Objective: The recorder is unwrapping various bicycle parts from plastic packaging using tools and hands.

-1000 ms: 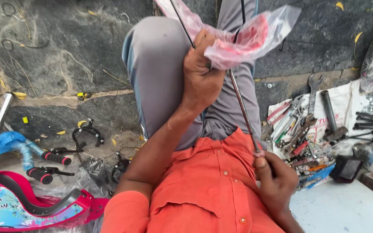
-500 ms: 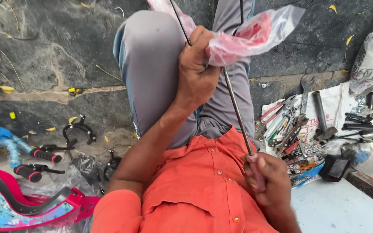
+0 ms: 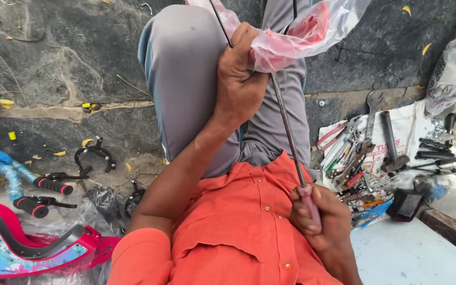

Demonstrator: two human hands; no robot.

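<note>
The right hand (image 3: 317,216) is clenched around the pink handle of a long screwdriver (image 3: 287,138), hiding most of the handle. Farther up, the left hand (image 3: 238,79) grips a clear plastic bag (image 3: 312,31) bunched about the shaft. The shaft tip and the bag's red contents are cut off or indistinct.
</note>
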